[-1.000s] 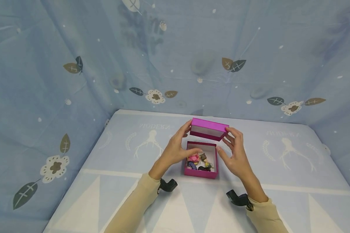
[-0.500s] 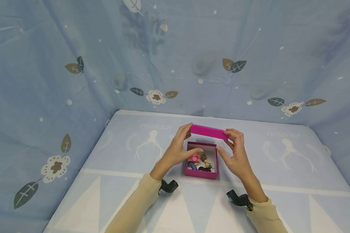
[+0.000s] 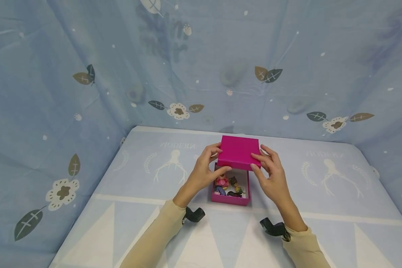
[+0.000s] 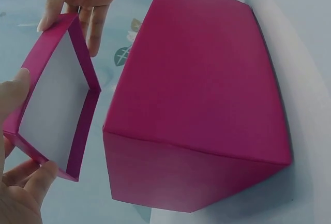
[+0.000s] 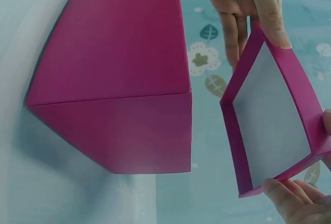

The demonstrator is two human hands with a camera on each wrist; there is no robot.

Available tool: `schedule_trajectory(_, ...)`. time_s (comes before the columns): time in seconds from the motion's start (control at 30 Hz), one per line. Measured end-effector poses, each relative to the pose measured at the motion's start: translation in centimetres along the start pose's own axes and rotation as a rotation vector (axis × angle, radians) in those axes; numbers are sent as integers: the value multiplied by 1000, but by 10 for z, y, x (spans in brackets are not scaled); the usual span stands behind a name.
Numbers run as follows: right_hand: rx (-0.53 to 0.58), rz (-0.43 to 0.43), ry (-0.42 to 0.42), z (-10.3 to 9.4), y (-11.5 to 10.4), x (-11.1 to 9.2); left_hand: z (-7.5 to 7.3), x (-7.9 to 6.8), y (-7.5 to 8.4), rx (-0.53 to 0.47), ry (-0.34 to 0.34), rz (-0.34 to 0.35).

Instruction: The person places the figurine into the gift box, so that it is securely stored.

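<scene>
A magenta box lid point(image 3: 239, 150) hangs above the back of an open magenta box point(image 3: 230, 200), tilted, with its outer top showing in the head view. My left hand point(image 3: 201, 175) grips the lid's left side, thumb along the front edge. On the opposite side my right hand point(image 3: 272, 176) pinches the lid between thumb and fingers. Both wrist views show the white inside of the lid point(image 4: 59, 100) apart from the tall box walls point(image 5: 129, 53). Within the box lie several small figures, among them a pink one point(image 3: 222, 181) and a black one point(image 3: 235, 194).
The box stands on a table with a pale blue and white patterned cover point(image 3: 137, 230). Behind and at the sides hangs a blue curtain point(image 3: 201, 56) with leaves and flowers. Black wrist mounts point(image 3: 194, 214) stick out below each sleeve.
The lid has turned over: its white inside faced me before, then its edge, and now its outer top does. Both hands kept hold of it; the box has stayed put.
</scene>
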State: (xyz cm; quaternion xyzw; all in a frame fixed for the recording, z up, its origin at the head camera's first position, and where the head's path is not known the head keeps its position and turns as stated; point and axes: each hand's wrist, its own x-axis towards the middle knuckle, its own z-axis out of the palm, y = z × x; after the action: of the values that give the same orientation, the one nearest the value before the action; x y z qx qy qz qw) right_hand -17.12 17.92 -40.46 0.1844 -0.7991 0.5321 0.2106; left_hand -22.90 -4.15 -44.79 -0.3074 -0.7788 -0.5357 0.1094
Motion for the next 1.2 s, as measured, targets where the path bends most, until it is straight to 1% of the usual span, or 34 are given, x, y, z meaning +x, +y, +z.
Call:
schedule_trajectory(0.1, 19, 6, -12, -1, 1, 0, 1, 1, 0, 0, 3, 6)
schedule_trajectory(0.27, 65, 11, -44, -1, 0, 0, 0, 1, 0, 38, 6, 45)
schedule_trajectory(0.37, 58, 8, -56, 0, -1, -1, -3, -2, 1, 65, 12, 67)
schedule_trajectory(0.47, 14, -11, -78, 5, 1, -4, -7, -9, 1, 82, 24, 73)
schedule_trajectory(0.57, -42, -32, -104, 10, 12, -10, -11, -19, 1, 95, 33, 68)
schedule_trajectory(0.67, -87, -38, -131, 12, 24, -19, -13, -28, 1, 112, 28, 68)
schedule_trajectory(0.87, -93, -71, -138, 12, 32, -40, -10, -43, -1, 176, -15, 100)
schedule_trajectory(1.03, -111, -113, -131, 15, 37, -50, -7, -54, -1, 200, -28, 86)
schedule_trajectory(1.2, -125, -132, -140, 17, 42, -56, -6, -61, -3, 218, -31, 82)
